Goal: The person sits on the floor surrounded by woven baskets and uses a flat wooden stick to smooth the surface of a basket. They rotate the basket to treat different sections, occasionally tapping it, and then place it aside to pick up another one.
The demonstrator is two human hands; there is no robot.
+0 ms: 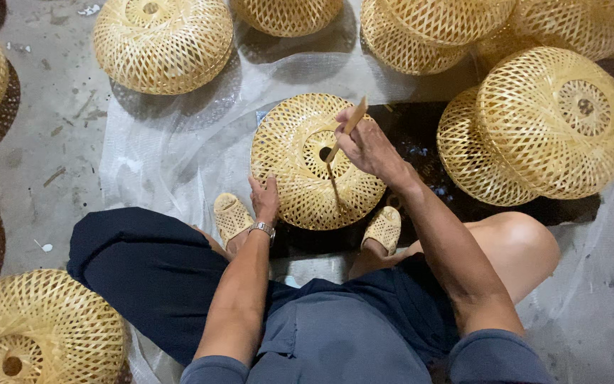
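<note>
Bamboo basket (300, 160) lay just under my right hand (367, 146), which gripped a thin stick (346, 131) slanting down toward the basket's centre hole; my left hand (264, 198), fingers spread, pressed its near rim

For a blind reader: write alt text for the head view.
Seen from above, a seated person steadies a round woven bamboo shade with the left hand while the right hand holds a thin brush over its centre hole. More woven shades lie around on the concrete floor and clear plastic sheet.
</note>
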